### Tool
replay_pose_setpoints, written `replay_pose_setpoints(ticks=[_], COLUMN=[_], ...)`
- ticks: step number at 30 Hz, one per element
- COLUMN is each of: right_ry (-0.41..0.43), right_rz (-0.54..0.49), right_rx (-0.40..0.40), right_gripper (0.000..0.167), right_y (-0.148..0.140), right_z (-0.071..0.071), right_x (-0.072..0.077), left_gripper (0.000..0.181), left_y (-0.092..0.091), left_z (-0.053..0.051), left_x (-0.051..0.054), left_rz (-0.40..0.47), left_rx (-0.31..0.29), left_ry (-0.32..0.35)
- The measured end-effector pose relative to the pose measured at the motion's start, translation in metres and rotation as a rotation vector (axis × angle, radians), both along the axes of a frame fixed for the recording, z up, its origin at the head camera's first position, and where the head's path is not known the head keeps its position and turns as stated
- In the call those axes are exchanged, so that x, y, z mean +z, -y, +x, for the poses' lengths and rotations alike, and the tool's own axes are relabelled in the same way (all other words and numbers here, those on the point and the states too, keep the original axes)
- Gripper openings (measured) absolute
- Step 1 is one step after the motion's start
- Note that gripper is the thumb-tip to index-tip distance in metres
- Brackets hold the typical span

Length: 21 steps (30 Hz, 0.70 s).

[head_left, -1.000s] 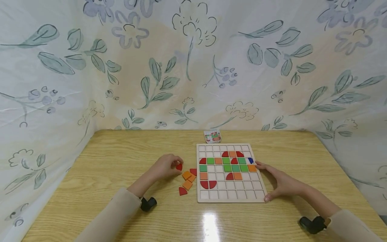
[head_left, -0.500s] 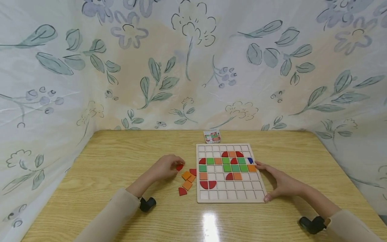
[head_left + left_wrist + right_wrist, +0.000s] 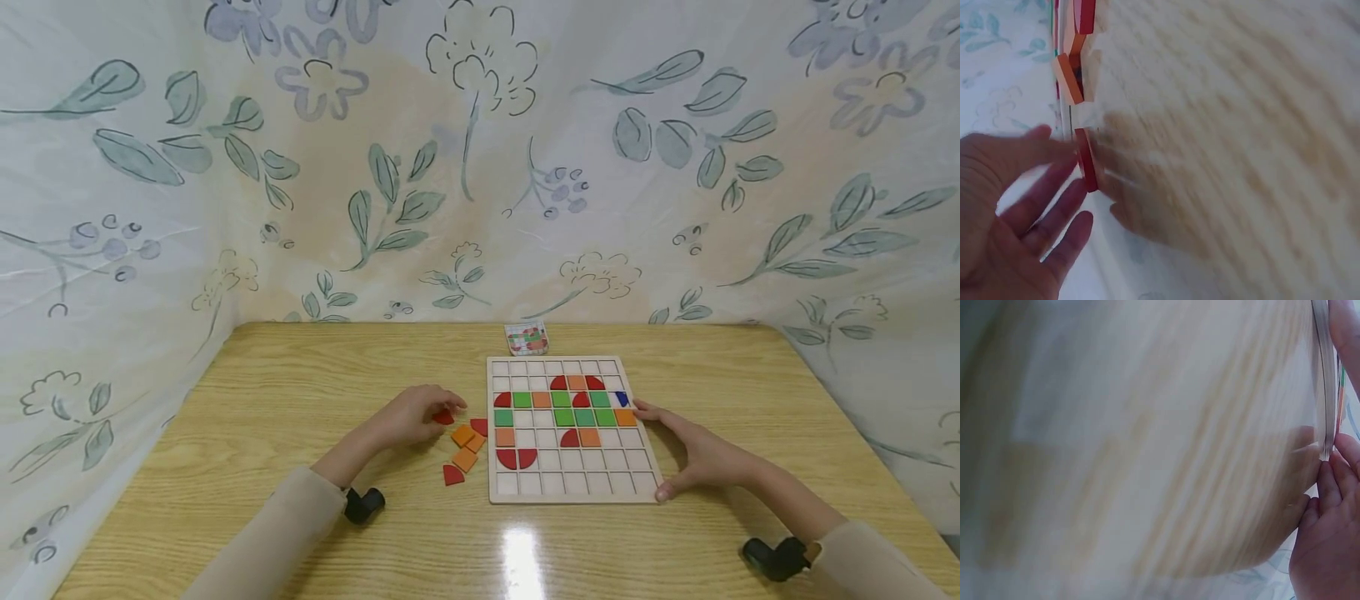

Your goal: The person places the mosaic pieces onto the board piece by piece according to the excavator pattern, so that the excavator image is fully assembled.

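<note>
In the head view my left hand [image 3: 412, 417] is over the table left of the board, fingers loosely bent. Under its fingertips lies a red quarter-circle tile [image 3: 444, 417]. In the left wrist view the thumb, blurred, meets this red tile [image 3: 1087, 161] while the other fingers spread below, apart from the thumb. A square-celled wooden board [image 3: 555, 460] carries red, green, orange and blue tiles in some cells. My right hand [image 3: 705, 454] rests at its right edge, thumb at the near corner and forefinger stretched farther up. The right wrist view shows fingertips touching the board's edge [image 3: 1327, 400].
Between left hand and board lie loose orange square tiles [image 3: 465, 459], a red tile [image 3: 453, 475] nearer me and another red tile [image 3: 479, 426] against the board. A small pattern card [image 3: 527, 338] sits behind the board. Floral cloth [image 3: 480, 167] surrounds the wooden table [image 3: 337, 358].
The left hand's fingers have loosened and reached slightly to the right, and the red tile beneath them now looks lower and flatter. The right hand and the board stay put.
</note>
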State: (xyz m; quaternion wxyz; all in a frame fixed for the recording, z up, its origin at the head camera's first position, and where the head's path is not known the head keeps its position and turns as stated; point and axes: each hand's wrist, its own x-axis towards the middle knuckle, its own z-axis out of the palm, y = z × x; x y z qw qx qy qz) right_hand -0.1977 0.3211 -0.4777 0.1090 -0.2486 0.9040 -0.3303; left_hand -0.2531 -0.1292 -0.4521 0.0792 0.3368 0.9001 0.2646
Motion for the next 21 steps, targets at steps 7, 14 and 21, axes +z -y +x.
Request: replay_pose_setpoints(ticks=[7,14,21], right_ry=[-0.002,0.002,0.003], right_rz=[0.022,0.029,0.003], right_rx=[-0.006,-0.01,0.0], right_gripper=[0.1,0.1,0.1], right_y=[0.0007,0.0023,0.001], right_z=[-0.0003,0.0001,-0.0005], right_x=[0.0006,0.0011,0.0013], left_gripper=[0.039,0.041,0.039], left_y=[-0.0005,0.0003,-0.0027], left_z=[-0.002,-0.0031,-0.0037], left_x=[-0.0022,-0.0038,-0.001], left_rz=[-0.015,0.012,0.034], left_rx=[0.043,0.019,0.057], left_ry=[-0.017,0.018,0.017])
